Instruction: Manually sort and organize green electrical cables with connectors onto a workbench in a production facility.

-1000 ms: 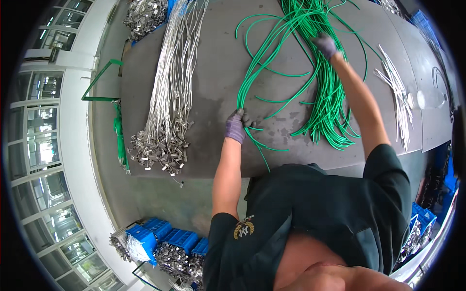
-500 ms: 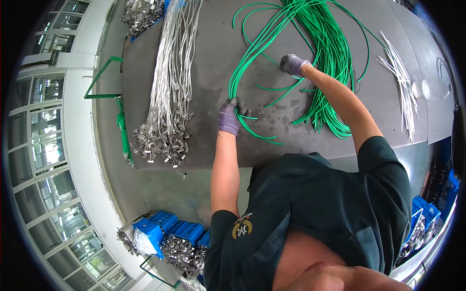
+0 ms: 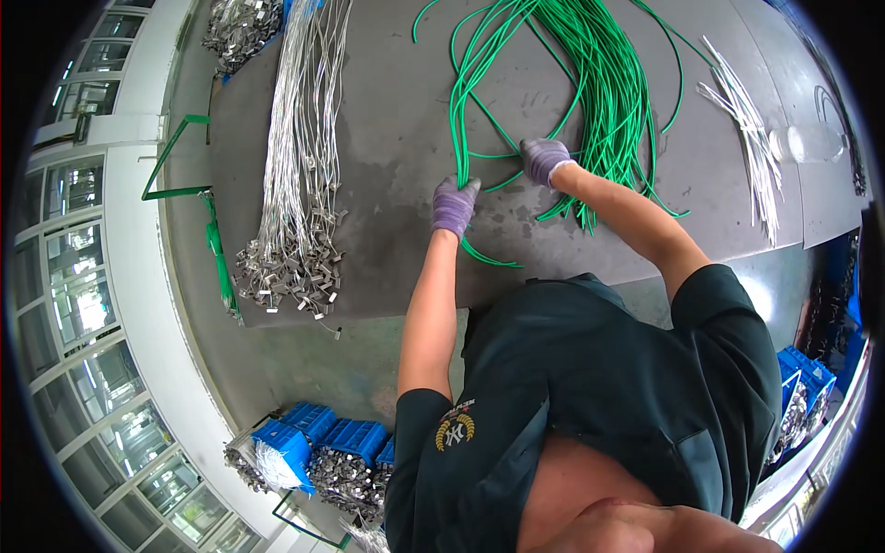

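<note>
My left hand (image 3: 455, 205), in a purple glove with grey fingertips, is closed around a few green wires (image 3: 458, 129). Their short ends curve out below the fist to the right. My right hand (image 3: 544, 158), gloved alike, has its fingers curled over loose green wire ends beside the large bundle of green wires (image 3: 616, 92); its fingertips are hidden, so what it grips cannot be made out. The bundle lies on the dark table (image 3: 387, 230), with its ends fanned toward me.
To the left lies a bundle of clear-white wires (image 3: 300, 129) with metal connectors (image 3: 290, 263). White strips (image 3: 749, 138) and a clear plastic bottle (image 3: 807, 145) are at the right. Blue crates (image 3: 355, 441) holding metal parts stand below the near edge. A green metal frame (image 3: 175, 157) juts out left.
My right hand has come down and left, over the loose wire ends and nearer my left hand. My left hand still holds green wires, now straighter above the fist. The whole view has shifted slightly.
</note>
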The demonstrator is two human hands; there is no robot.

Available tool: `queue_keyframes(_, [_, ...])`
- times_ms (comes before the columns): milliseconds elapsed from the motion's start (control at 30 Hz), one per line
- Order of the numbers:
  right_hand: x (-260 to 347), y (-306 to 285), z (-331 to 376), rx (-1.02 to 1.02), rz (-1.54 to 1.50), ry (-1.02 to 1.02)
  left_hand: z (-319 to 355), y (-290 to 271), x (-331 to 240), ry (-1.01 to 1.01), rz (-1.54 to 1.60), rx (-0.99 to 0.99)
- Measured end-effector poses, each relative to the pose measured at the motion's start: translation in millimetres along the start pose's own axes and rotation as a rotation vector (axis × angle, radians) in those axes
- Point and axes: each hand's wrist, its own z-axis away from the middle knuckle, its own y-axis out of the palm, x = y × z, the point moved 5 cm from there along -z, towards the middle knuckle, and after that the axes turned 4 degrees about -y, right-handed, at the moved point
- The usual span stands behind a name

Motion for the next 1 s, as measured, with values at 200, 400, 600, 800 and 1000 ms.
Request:
queue_keyframes(200, [16,13,14,0.013,0.086,-0.069,-18,10,24,0.159,-0.19,-0.063])
queue_keyframes(400, [4,23,25,-0.148,0.047,0.112,-15,27,6,0.185,-0.251,-0.009])
queue_keyframes(600, [6,9,43,-0.055,-1.139,0.241,-11,26,11,-0.066,0.159,0.16])
queue_keyframes(800, [53,-8,82,0.172,-1.119,0.134,-1,49,20,-0.249,0.508,0.394])
queue_keyframes(1000, [77,19,91,0.042,-1.135,0.142,25,56,28,-0.184,0.577,0.601])
